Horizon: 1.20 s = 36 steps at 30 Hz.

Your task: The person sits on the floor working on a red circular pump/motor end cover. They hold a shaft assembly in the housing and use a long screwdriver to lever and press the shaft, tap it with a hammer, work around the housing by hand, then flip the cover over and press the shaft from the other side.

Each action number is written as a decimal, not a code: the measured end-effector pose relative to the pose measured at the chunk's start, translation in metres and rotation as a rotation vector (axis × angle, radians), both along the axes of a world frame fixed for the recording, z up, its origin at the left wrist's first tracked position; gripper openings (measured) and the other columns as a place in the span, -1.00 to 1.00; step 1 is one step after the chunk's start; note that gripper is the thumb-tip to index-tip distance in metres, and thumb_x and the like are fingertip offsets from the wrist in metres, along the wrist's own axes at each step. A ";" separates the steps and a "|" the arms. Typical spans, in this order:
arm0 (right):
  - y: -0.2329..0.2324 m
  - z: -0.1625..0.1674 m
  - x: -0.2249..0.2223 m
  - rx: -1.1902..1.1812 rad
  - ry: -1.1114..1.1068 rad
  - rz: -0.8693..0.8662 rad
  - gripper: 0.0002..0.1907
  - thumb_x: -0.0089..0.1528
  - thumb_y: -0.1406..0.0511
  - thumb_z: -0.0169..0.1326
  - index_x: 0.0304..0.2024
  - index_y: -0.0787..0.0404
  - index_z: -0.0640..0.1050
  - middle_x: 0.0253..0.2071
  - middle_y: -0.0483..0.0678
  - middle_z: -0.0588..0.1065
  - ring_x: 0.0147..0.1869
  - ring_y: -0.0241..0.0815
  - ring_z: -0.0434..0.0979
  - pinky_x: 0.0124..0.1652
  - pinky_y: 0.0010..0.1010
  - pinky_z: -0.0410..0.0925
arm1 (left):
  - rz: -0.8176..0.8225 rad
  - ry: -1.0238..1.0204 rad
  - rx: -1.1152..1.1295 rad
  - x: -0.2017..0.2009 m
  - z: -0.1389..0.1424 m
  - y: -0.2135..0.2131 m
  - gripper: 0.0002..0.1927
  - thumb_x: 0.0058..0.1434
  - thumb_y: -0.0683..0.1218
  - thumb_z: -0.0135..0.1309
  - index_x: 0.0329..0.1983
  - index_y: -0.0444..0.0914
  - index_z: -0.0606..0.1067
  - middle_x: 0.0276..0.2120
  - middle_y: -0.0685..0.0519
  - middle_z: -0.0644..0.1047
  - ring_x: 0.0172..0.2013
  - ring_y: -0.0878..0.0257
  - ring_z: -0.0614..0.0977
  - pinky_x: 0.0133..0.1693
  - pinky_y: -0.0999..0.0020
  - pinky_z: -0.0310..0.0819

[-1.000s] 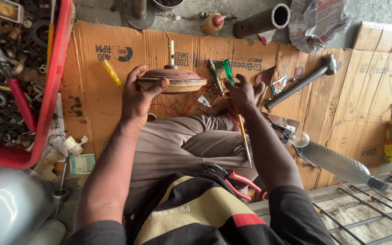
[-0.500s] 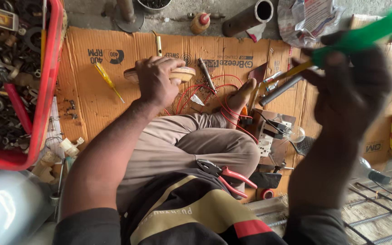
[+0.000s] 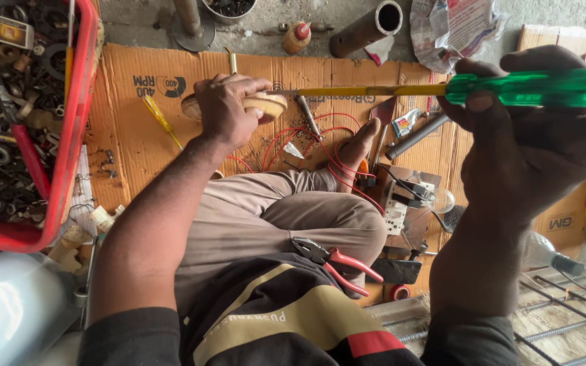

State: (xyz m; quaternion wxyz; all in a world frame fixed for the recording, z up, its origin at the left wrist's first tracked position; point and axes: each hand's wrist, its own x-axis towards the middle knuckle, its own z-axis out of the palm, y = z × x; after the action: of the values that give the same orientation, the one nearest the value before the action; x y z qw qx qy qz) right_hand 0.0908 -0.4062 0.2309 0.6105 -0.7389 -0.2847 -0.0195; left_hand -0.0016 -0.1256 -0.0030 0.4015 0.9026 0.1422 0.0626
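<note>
Your left hand (image 3: 225,112) is closed flat over a round, tan, disc-shaped part (image 3: 259,105) on the brown cardboard sheet (image 3: 130,135), fingers curled over its near edge and pressing it down. Your right hand (image 3: 530,149) is wrapped fully shut around the translucent green plastic handle of a long screwdriver with a yellow-sleeved shaft (image 3: 388,89); the shaft runs level from that fist across to the disc, and its metal tip sits at the disc's upper edge, right beside your left fingertips. Whether the tip is seated in a screw or a seam I cannot tell, since your fingers cover that spot. Judging by this, the work on the disc is under way but not finished: the part is steadied and the tool is presented to it, yet nothing shows as removed or opened, so the actual turning or prying looks left to do. Between your hands, past your bent knee, loose red wires (image 3: 320,146) loop across the cardboard toward a white switch plate (image 3: 398,210). Red-handled pliers (image 3: 337,264) rest on your lap, nearer your right forearm (unused for now). A small yellow screwdriver (image 3: 161,120) lies just outside your left wrist, and beyond it stands a red plastic crate of metal parts (image 3: 69,135).
</note>
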 end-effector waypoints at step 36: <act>0.011 0.007 0.004 0.037 0.036 0.219 -0.46 0.47 0.69 0.12 0.15 0.09 0.16 0.04 0.09 0.37 0.05 -0.08 0.52 0.11 -0.24 0.53 | -0.232 -0.172 -0.079 0.026 0.006 0.014 -0.73 0.14 -0.04 0.38 -0.11 -0.19 0.69 -0.19 -0.03 0.68 -0.24 0.08 0.72 -0.12 0.20 0.61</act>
State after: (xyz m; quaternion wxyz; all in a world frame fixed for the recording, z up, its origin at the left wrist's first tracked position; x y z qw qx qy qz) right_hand 0.0953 -0.3956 0.2378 0.6276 -0.6922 -0.3520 0.0553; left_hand 0.0247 -0.1116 0.0029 0.4520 0.8877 0.0043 0.0872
